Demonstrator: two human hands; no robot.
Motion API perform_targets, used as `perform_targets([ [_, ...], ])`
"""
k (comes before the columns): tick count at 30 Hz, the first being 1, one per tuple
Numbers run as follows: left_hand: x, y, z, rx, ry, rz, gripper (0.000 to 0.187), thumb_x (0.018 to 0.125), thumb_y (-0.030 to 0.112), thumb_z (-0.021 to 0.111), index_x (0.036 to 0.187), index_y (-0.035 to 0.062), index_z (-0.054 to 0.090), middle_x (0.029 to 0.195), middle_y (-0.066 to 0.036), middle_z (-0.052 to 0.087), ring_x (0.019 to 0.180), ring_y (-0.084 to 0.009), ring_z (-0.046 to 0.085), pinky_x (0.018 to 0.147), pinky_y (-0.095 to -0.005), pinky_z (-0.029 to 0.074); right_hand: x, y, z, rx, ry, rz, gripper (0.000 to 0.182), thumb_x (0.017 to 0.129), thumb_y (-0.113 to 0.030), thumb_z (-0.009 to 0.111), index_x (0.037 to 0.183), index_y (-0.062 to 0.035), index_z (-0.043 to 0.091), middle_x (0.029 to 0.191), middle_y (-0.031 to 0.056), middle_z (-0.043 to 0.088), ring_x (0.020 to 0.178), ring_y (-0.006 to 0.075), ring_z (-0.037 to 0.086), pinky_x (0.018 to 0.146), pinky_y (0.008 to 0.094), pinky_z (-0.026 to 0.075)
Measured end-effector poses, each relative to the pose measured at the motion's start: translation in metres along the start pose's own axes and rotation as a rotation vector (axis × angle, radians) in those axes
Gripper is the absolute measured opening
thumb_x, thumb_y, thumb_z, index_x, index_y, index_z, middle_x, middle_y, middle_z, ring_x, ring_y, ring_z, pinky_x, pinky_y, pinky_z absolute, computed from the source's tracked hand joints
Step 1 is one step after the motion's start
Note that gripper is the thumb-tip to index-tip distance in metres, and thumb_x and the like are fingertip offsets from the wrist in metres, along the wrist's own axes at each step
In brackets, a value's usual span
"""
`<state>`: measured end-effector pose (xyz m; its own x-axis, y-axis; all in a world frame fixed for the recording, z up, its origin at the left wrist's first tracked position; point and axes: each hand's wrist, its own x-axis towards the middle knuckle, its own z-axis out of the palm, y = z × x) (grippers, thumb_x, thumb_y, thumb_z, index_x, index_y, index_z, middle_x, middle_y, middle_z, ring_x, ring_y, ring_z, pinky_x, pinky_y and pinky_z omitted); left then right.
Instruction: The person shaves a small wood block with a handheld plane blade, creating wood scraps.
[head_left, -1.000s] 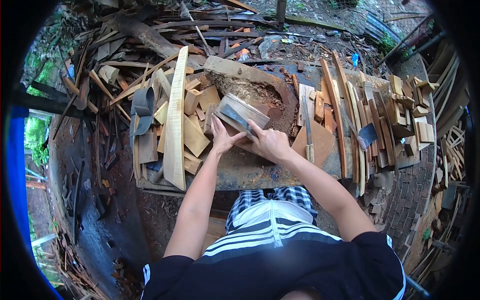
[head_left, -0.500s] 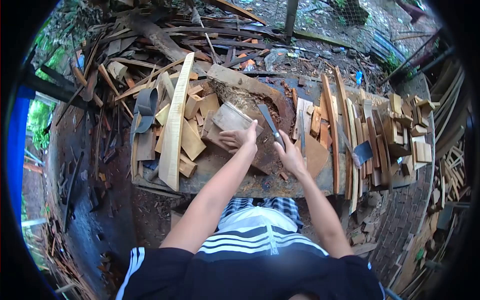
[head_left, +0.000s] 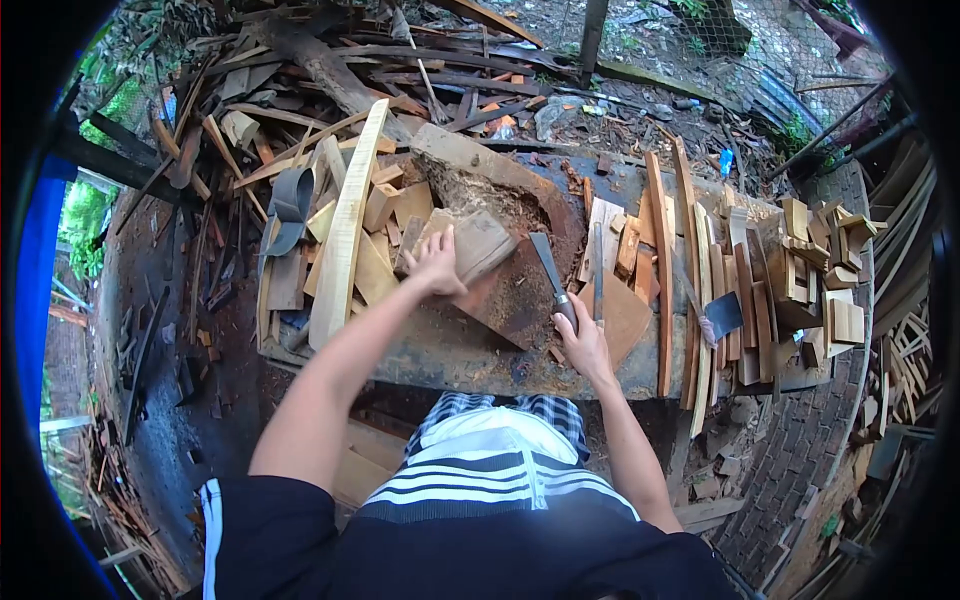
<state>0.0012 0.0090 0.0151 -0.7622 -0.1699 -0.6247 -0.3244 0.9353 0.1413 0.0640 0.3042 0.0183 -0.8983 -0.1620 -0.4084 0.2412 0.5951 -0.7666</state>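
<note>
Gripping flat-bladed tool [head_left: 554, 280] in right hand [head_left: 585, 345], fingers closed around dark handle, blade angled away from body and a little left, off to right of wooden block [head_left: 484, 248], not touching it. Resting left hand [head_left: 437, 265] on left end of block, fingers spread wide; cannot tell whether pinching or just pressing. Block lying tilted across brown slab [head_left: 513, 308], near middle of workbench [head_left: 430, 350]. Just beyond block, big hollowed wood chunk [head_left: 490, 165], crumbly inside. To left, small offcuts [head_left: 380, 205], then long pale plank [head_left: 350, 225] and dark curled strip [head_left: 290, 205]. To right of tool, near right hand, flat brown board [head_left: 627, 325]; further right, long thin wood strips [head_left: 660, 270] side by side.
</note>
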Motion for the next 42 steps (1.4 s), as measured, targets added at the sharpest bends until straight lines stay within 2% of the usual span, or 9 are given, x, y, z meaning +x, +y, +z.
perform_targets([
  [7,0.035,-0.062,-0.024,0.557,0.281,0.549,0.100,0.072,0.002,0.074,0.150,0.0424,0.024,0.161,0.002,0.016,0.148,-0.0289,0.018,0.105,-0.0734,0.032,-0.009,-0.021,-0.002,-0.097,-0.097,-0.012,0.055,0.097,-0.038,0.051,0.145,-0.0148,0.040,0.088,0.0240,0.069,0.086,0.0387,0.069,0.078,0.0472,0.050],
  [10,0.023,-0.056,-0.040,0.522,0.176,0.521,0.100,0.074,-0.001,0.071,0.149,0.0456,0.024,0.162,0.002,0.016,0.148,-0.0283,0.016,0.106,-0.0706,0.033,-0.016,-0.026,0.002,-0.298,-0.074,-0.196,0.055,0.097,-0.038,0.051,0.147,-0.0170,0.037,0.085,0.0251,0.068,0.083,0.0412,0.068,0.074,0.0495,0.051],
  [14,0.043,-0.067,-0.033,0.453,0.351,0.436,0.107,0.070,-0.004,0.072,0.150,0.0474,0.022,0.163,0.004,0.010,0.147,-0.0293,0.022,0.109,-0.0621,0.037,-0.024,-0.047,0.012,-0.554,-0.184,-0.254,0.057,0.098,-0.036,0.050,0.150,-0.0214,0.031,0.089,0.0242,0.069,0.081,0.0435,0.067,0.071,0.0522,0.052],
  [18,0.048,-0.062,-0.035,0.336,0.265,0.313,0.107,0.073,-0.011,0.063,0.151,0.0465,0.018,0.164,-0.002,0.009,0.146,-0.0393,0.022,0.114,-0.0530,0.035,-0.026,-0.060,0.018,-0.657,-0.128,-0.327,0.056,0.096,-0.030,0.054,0.148,-0.0216,0.035,0.082,0.0222,0.069,0.072,0.0423,0.066,0.065,0.0516,0.052],
  [19,0.053,-0.064,-0.041,0.270,0.137,0.291,0.105,0.073,0.000,0.068,0.156,0.0292,0.012,0.163,-0.015,0.003,0.146,-0.0435,0.015,0.118,-0.0487,0.025,-0.029,-0.066,0.016,-0.684,-0.133,-0.324,0.056,0.096,-0.030,0.054,0.148,-0.0213,0.036,0.080,0.0223,0.068,0.070,0.0415,0.066,0.063,0.0510,0.052],
  [21,0.065,-0.079,-0.041,0.043,0.120,0.270,0.108,0.070,0.012,0.075,0.156,0.0173,0.009,0.161,-0.022,0.001,0.147,-0.0436,0.010,0.119,-0.0473,0.020,-0.030,-0.069,0.015,-0.711,-0.132,-0.309,0.056,0.096,-0.029,0.054,0.148,-0.0211,0.037,0.079,0.0223,0.068,0.069,0.0406,0.067,0.062,0.0505,0.052],
  [23,0.070,-0.084,-0.032,-0.183,0.062,0.288,0.144,0.052,0.044,0.090,0.150,-0.0102,0.000,0.154,-0.039,-0.005,0.147,-0.0453,-0.003,0.121,-0.0447,0.008,-0.033,-0.067,0.015,-0.765,-0.117,-0.345,0.057,0.095,-0.029,0.055,0.148,-0.0208,0.036,0.075,0.0218,0.067,0.065,0.0388,0.067,0.058,0.0496,0.052],
  [36,0.067,-0.087,-0.021,-0.009,0.132,0.316,0.158,0.040,0.055,0.093,0.152,-0.0044,-0.003,0.155,-0.036,-0.008,0.146,-0.0485,-0.003,0.120,-0.0464,0.010,-0.027,-0.062,0.029,-0.742,-0.078,-0.378,0.059,0.095,-0.030,0.055,0.150,-0.0229,0.035,0.069,0.0195,0.066,0.060,0.0378,0.065,0.055,0.0495,0.051],
  [42,0.060,-0.074,-0.025,-0.034,0.110,0.227,0.157,0.041,0.043,0.097,0.153,-0.0001,-0.005,0.158,-0.028,-0.011,0.148,-0.0407,-0.005,0.121,-0.0434,0.012,-0.016,-0.074,0.043,-0.735,-0.026,-0.404,0.058,0.095,-0.028,0.056,0.149,-0.0241,0.036,0.068,0.0185,0.066,0.058,0.0369,0.065,0.052,0.0485,0.050],
])
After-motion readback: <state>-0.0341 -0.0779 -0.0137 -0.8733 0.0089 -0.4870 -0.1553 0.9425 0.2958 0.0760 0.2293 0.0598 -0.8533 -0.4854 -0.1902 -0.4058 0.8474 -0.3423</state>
